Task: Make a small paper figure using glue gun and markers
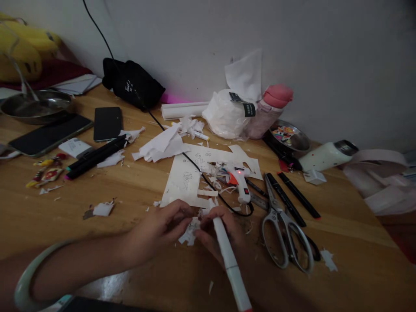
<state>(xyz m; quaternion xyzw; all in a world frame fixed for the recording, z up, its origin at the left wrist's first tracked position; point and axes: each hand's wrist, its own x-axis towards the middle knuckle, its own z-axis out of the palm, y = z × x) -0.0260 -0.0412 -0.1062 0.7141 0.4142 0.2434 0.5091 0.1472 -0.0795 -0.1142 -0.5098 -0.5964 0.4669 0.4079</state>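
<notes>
Right hand (pixel 221 232) clamped on white marker (pixel 229 255); left hand (pixel 162 227) pinching paper scrap (pixel 191 232); scissors (pixel 284 229) just beside.

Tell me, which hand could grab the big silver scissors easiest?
Probably the right hand: the silver metal scissors lie just beside it on the wooden table. But it holds a white marker pen. The left hand, pinching small white paper scraps, is farther away.

Soft, dim indoor light is falling from above, leaving the near edge of the wooden table (pixel 97 203) and the forearms sinking into shadow. A pink glow is showing along the wall (pixel 325 52) base, and wide-angle distortion is bending and blurring the corners.
</notes>
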